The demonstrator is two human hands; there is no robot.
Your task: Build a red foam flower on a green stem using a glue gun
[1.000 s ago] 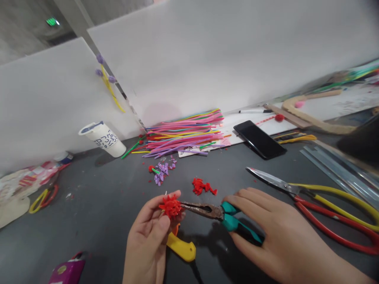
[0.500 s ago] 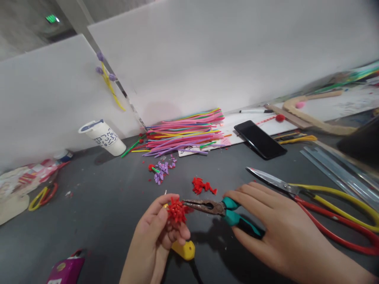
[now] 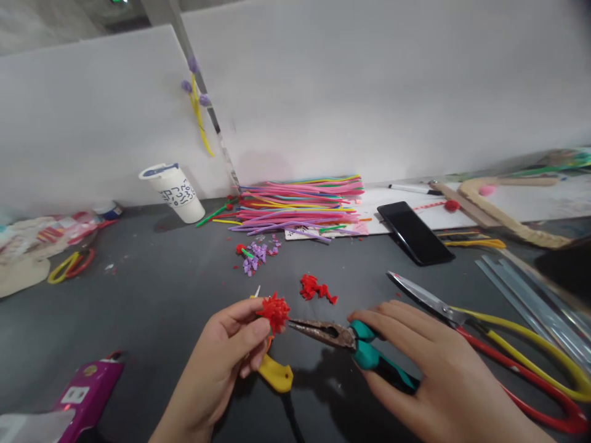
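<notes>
Between the thumb and fingers of my left hand is a spiky red ball made of small pointed pieces. My right hand grips long-nose pliers by their teal and black handles. The rusty jaws point left, with their tips close beside the ball's right side; whether they touch it I cannot tell. A yellow-handled tool with a cord, partly hidden by my left hand, lies underneath. Just beyond the pliers sits a small pile of red pieces.
Large scissors with yellow and red handles lie at right, near a black phone. Behind are a bundle of coloured stems, purple bits and a white cup. A purple box sits at left front.
My left hand has turned and drawn slightly left with the red ball. The plier tips, earlier against the ball's upper right, are now lower beside it. The view has tilted.
</notes>
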